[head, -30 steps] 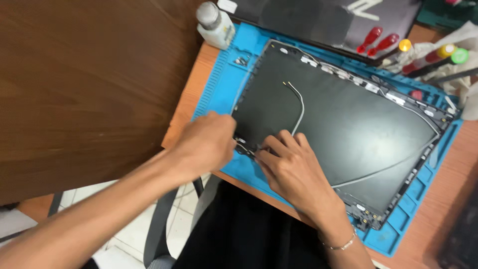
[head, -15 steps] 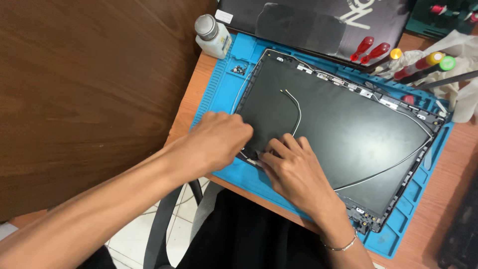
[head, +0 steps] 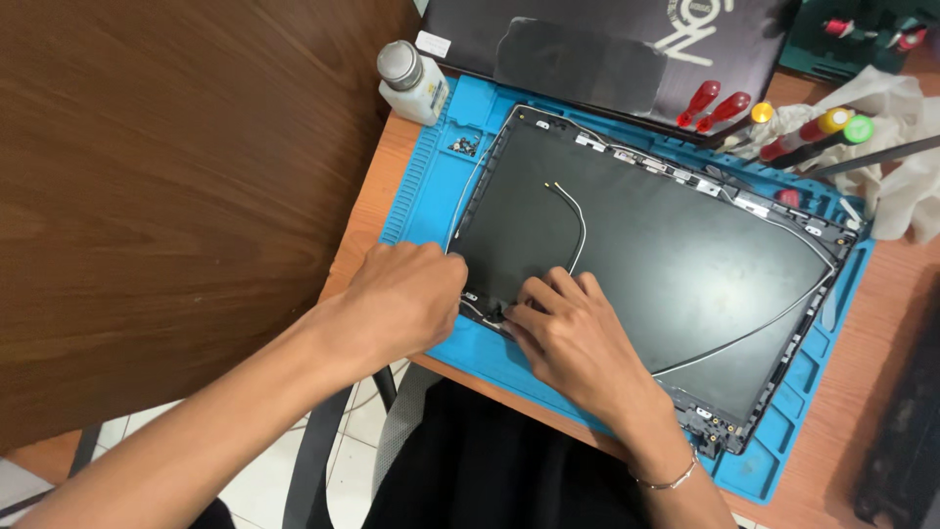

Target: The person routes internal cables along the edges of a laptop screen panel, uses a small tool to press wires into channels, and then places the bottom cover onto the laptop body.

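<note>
left hand (head: 406,299) curled on the laptop lid (head: 666,264) near corner | right hand (head: 573,338) beside it — fingertips pinching a thin cable (head: 490,315) (grip partly hidden)

both forearms are bare with no sleeves in view, the left hand (head: 406,299) shows no ring or band, the right hand (head: 578,343) has a thin silvery bracelet (head: 666,482) at its wrist, and dark, probably black, clothing covers the lap.
</note>
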